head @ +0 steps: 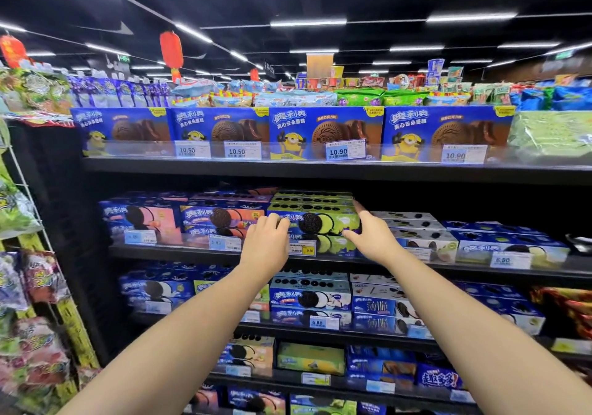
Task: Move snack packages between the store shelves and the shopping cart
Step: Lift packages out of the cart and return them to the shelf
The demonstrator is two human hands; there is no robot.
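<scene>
A blue and green cookie box (315, 221) sits on top of a stack on the second shelf (192, 253). My left hand (266, 243) has its fingers curled round the box's left end. My right hand (368, 237) holds the right end, thumb on the front and fingers along the side. More green-lidded boxes are stacked behind and below it. No shopping cart is in view.
Pink cookie boxes (221, 219) stand to the left, pale green ones (419, 235) to the right. Big blue boxes (326, 133) line the top shelf. Lower shelves hold more boxes (310, 297). Candy bags (35, 286) hang on a rack at the left.
</scene>
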